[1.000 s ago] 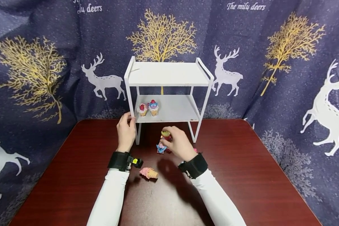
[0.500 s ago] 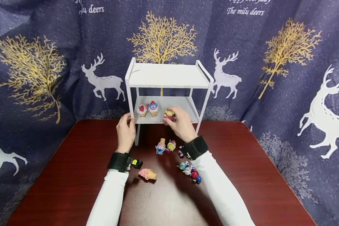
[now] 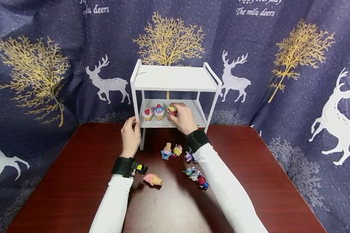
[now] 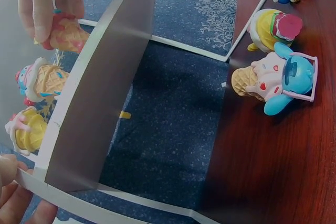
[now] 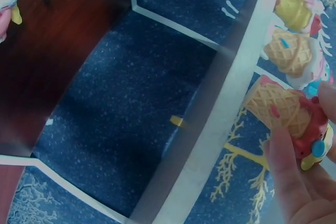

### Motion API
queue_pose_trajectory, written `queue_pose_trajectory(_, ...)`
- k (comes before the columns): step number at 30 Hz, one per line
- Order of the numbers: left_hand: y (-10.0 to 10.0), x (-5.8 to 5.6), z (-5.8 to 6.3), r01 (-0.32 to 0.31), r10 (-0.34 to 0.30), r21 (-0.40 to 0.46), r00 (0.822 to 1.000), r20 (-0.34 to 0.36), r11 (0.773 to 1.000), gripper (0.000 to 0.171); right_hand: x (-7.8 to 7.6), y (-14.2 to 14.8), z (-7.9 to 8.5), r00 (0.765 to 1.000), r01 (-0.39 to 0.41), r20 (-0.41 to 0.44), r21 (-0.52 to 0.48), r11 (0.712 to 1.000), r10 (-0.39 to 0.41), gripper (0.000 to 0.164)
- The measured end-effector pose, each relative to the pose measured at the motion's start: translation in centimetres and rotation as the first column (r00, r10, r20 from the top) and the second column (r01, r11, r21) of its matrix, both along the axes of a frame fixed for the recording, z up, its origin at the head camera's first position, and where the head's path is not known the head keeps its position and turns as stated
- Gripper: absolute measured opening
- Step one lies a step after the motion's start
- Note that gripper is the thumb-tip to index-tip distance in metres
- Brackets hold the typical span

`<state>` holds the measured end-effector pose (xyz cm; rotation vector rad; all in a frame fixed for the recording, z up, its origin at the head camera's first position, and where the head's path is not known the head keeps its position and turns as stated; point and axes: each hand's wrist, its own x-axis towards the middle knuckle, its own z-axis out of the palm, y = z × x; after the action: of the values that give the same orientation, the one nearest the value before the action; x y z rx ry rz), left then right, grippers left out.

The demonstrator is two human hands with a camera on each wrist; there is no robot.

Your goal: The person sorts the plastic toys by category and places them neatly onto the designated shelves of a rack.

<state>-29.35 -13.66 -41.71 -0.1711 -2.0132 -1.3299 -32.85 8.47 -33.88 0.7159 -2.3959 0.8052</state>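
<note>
I had the right hand [image 3: 184,119] pinching a red-topped ice-cream-cone figurine [image 5: 278,105], the left hand [image 3: 130,137] gripping the white rack [image 3: 175,77].

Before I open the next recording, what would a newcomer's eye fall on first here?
Probably the white two-tier rack at the back of the red-brown table, before a deer-printed curtain. Then the right hand at its lower shelf, holding a red-and-yellow ice-cream-cone figurine beside two more figurines, and the pink ice-cream-cone figurine on the table, left of the other toys there.

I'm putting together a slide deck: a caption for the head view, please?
Right hand holds a toy cone at the lower shelf, beside two more cones; left hand grips the white rack.
</note>
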Motion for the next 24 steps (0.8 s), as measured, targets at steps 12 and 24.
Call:
queue_pose_trajectory(12,0.21,0.15,0.05,0.019,-0.018,-0.006,1.0,0.01,1.0,0.023,-0.3,-0.32,-0.22,0.999,0.025,0.04,0.06,0.998,-0.027,0.037)
queue_pose_trajectory(24,0.04,0.15,0.2,0.005,-0.005,-0.01,1.0,0.006,1.0,0.022,-0.38,-0.95,0.22,0.997,0.038,0.062,0.118,0.992,-0.046,0.038)
